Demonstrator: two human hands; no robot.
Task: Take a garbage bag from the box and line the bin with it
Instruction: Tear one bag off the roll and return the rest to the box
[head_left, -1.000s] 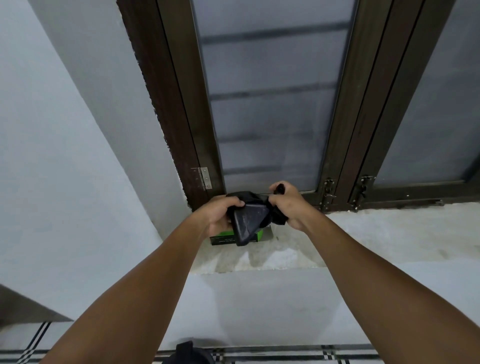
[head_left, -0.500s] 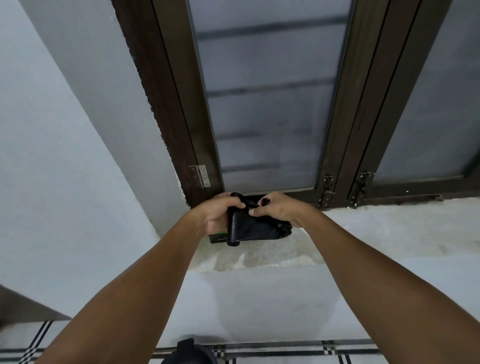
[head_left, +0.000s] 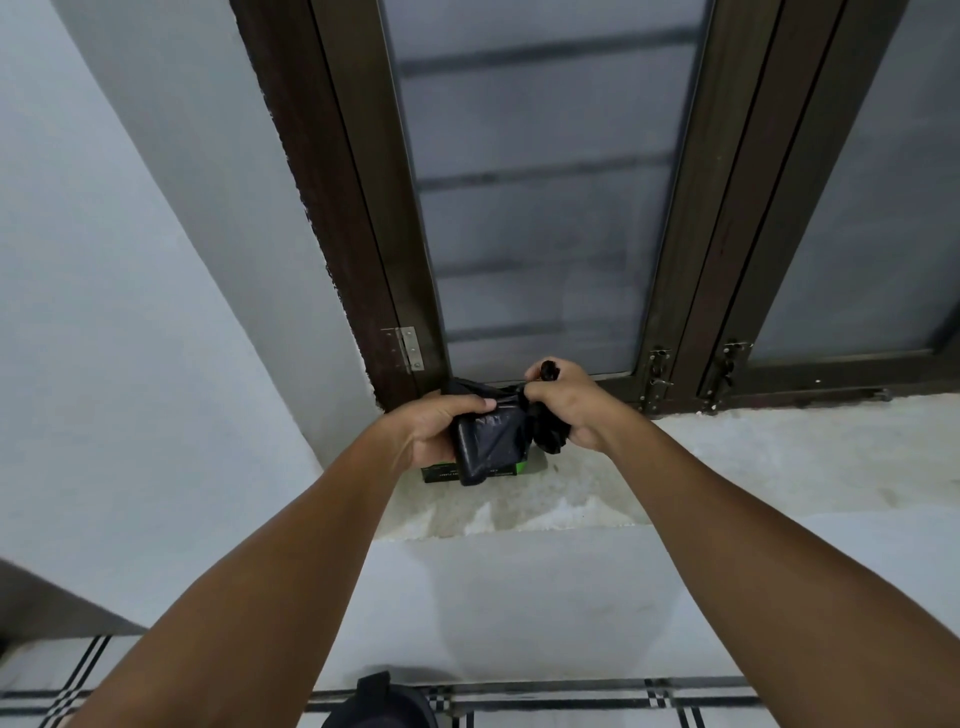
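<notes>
Head view, looking down along both bare forearms to a pale stone window sill (head_left: 727, 457). Left hand (head_left: 431, 431): fingers clenched around a black roll of garbage bags (head_left: 488, 447), thumb lying across its upper edge. Right hand (head_left: 566, 405): fingers closed on a bunched length of black garbage bag (head_left: 548, 439) that runs from the roll; a small twist of the same plastic shows above the knuckles. Both hands are close together, the plastic stretched between them, held just above the sill.

Box (head_left: 441, 474): green and black, resting on the sill directly under the left hand and the roll, mostly hidden by them; only its lower front edge with print is visible, and the print is too small to read.

Behind the hands stands a dark brown window frame (head_left: 395, 260) with frosted panes, a metal hinge (head_left: 408, 347) on its left member and two latches on the lower right. White wall lies to the left.

At the bottom edge, on a tiled floor (head_left: 571, 706) with dark stripes, a dark rounded object (head_left: 379, 701) is partly visible; whether it is the bin cannot be told.
</notes>
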